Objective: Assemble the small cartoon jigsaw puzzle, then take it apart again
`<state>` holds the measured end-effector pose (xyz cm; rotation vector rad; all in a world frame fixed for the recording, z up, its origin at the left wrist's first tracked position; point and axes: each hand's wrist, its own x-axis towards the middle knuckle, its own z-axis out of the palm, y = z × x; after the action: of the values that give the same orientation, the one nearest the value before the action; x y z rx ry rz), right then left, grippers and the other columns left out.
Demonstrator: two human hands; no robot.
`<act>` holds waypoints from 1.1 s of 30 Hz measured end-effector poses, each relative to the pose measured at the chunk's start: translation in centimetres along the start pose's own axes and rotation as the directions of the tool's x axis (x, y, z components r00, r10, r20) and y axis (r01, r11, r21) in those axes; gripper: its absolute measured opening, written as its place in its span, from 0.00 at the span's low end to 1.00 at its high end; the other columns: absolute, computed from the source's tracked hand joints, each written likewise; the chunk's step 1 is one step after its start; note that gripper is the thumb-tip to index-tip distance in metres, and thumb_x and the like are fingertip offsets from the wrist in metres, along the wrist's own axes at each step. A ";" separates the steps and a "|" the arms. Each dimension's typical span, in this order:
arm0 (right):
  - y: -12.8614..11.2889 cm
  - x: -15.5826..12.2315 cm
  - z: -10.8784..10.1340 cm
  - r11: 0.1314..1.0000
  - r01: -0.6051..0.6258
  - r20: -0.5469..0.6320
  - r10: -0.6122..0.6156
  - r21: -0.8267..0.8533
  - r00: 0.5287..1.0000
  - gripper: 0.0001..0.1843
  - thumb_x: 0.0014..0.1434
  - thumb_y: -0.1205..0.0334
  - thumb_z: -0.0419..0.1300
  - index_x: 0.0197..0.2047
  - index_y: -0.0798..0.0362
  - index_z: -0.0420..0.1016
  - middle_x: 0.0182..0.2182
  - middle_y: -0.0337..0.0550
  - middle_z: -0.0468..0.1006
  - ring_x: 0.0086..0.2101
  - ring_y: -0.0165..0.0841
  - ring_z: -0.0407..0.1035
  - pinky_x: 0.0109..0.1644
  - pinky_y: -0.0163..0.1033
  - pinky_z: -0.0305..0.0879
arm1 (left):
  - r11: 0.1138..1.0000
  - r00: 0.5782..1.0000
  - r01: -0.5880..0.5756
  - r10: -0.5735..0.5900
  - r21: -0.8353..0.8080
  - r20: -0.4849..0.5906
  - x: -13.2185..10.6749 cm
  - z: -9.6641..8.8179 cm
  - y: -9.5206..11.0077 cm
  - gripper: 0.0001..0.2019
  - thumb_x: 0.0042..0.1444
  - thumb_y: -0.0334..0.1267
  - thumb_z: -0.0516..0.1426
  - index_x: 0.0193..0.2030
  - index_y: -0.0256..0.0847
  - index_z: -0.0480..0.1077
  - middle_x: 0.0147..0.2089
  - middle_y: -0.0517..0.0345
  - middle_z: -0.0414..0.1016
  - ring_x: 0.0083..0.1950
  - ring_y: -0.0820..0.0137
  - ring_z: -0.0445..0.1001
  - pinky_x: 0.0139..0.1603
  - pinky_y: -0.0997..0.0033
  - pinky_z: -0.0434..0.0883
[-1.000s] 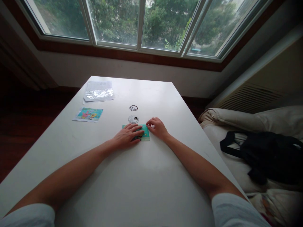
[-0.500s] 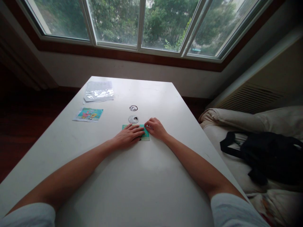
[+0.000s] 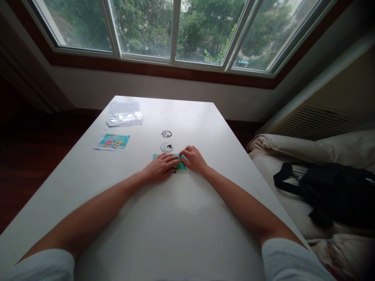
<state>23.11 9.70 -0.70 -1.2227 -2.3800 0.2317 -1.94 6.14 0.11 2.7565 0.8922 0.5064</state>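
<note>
A small green picture card [image 3: 181, 168] lies flat on the white table, its left and middle part covered by my left hand [image 3: 159, 167]. That hand rests on the card with its fingers stretched out. My right hand [image 3: 193, 159] is at the card's upper right, thumb and fingertips pinched together and touching the left fingertips. Whatever the pinch holds is too small to make out. Just beyond the card are two round discs with grey and white patterns, a nearer disc [image 3: 166, 147] and a farther disc [image 3: 166, 134].
On the table's left lie a colourful cartoon picture sheet [image 3: 113, 142] and, behind it, papers with a clear plastic bag [image 3: 124, 114]. A beige sofa [image 3: 295, 150] with a black bag [image 3: 336, 191] on it stands to the right. Beyond the table is a window [image 3: 172, 31].
My right fingertips have shifted slightly left over the card, closer to the left fingers. The left hand stays flat on the card. The whole view has shifted a little.
</note>
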 end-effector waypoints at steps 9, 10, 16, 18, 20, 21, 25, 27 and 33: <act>-5.2 -1.7 -0.1 0.987 0.148 0.101 -0.142 -0.057 0.985 0.28 0.71 0.47 0.54 0.70 0.47 0.66 0.68 0.52 0.64 0.65 0.45 0.59 0.68 0.53 0.59 | 0.945 0.898 0.328 -0.308 0.010 -0.313 -0.7 -0.8 -2.4 0.16 0.68 0.40 0.52 0.59 0.46 0.73 0.64 0.53 0.72 0.66 0.59 0.67 0.71 0.51 0.62; -5.8 -2.0 0.0 0.982 0.178 0.155 -0.166 -0.067 0.974 0.31 0.71 0.44 0.53 0.72 0.48 0.63 0.70 0.54 0.60 0.68 0.46 0.56 0.70 0.54 0.56 | 0.935 0.882 0.354 -0.334 0.001 -0.332 -0.7 -0.8 -2.7 0.16 0.67 0.39 0.53 0.58 0.46 0.73 0.63 0.52 0.73 0.65 0.59 0.68 0.71 0.51 0.63; -6.6 -3.9 -0.2 0.972 0.218 0.358 -0.175 -0.084 0.917 0.43 0.70 0.34 0.46 0.78 0.48 0.46 0.77 0.53 0.41 0.75 0.48 0.37 0.76 0.57 0.39 | 0.900 0.840 0.435 -0.416 -0.027 -0.348 -0.8 -0.7 -3.0 0.15 0.65 0.38 0.55 0.56 0.45 0.75 0.62 0.52 0.73 0.64 0.59 0.69 0.70 0.51 0.64; -6.0 -4.7 -0.8 0.974 0.210 0.384 -0.162 -0.086 0.909 0.43 0.70 0.33 0.45 0.79 0.47 0.45 0.77 0.51 0.39 0.75 0.47 0.35 0.77 0.56 0.37 | 0.895 0.836 0.445 -0.430 -0.037 -0.341 -0.8 -0.5 -3.0 0.16 0.65 0.38 0.55 0.57 0.45 0.75 0.62 0.51 0.73 0.64 0.58 0.68 0.70 0.50 0.64; -5.2 -5.5 -1.5 0.976 0.196 0.398 -0.143 -0.095 0.906 0.43 0.70 0.33 0.45 0.79 0.45 0.43 0.77 0.49 0.38 0.75 0.46 0.34 0.77 0.57 0.35 | 0.891 0.835 0.451 -0.439 -0.047 -0.332 -0.8 -0.3 -3.2 0.16 0.65 0.38 0.55 0.57 0.45 0.75 0.62 0.51 0.73 0.64 0.58 0.68 0.70 0.50 0.65; -4.7 -5.9 -1.8 0.977 0.188 0.399 -0.133 -0.102 0.907 0.42 0.70 0.34 0.45 0.79 0.44 0.43 0.77 0.47 0.37 0.75 0.46 0.34 0.77 0.57 0.35 | 0.889 0.833 0.455 -0.446 -0.051 -0.328 -0.8 -0.2 -3.3 0.16 0.64 0.38 0.55 0.57 0.46 0.75 0.62 0.51 0.72 0.65 0.58 0.68 0.70 0.50 0.65; -1.8 -7.0 -2.9 0.979 0.147 0.384 -0.084 -0.139 0.920 0.40 0.71 0.36 0.46 0.78 0.43 0.44 0.77 0.46 0.38 0.75 0.45 0.36 0.77 0.57 0.37 | 0.880 0.827 0.473 -0.463 -0.048 -0.320 -0.8 0.1 -3.9 0.16 0.64 0.39 0.56 0.57 0.46 0.75 0.62 0.51 0.72 0.65 0.58 0.68 0.70 0.51 0.66; 0.1 -7.1 -3.3 0.980 0.099 0.350 -0.033 -0.175 0.936 0.38 0.71 0.38 0.47 0.78 0.42 0.47 0.77 0.46 0.40 0.75 0.45 0.37 0.77 0.57 0.38 | 0.884 0.832 0.466 -0.454 -0.042 -0.318 -0.8 0.1 -4.0 0.16 0.64 0.40 0.55 0.57 0.44 0.75 0.62 0.50 0.72 0.64 0.57 0.68 0.69 0.50 0.66; 4.7 -4.5 -3.3 0.977 -0.004 0.284 0.067 -0.215 0.956 0.35 0.72 0.42 0.49 0.76 0.43 0.53 0.76 0.46 0.44 0.74 0.44 0.41 0.76 0.55 0.40 | 0.888 0.842 0.458 -0.443 -0.025 -0.308 -0.8 0.2 -4.2 0.16 0.64 0.40 0.55 0.56 0.43 0.75 0.62 0.49 0.72 0.64 0.57 0.69 0.69 0.49 0.66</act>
<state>30.38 8.70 -0.81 -1.4138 -2.6935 0.1825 -4.66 8.97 -1.47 2.4110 1.5927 0.8359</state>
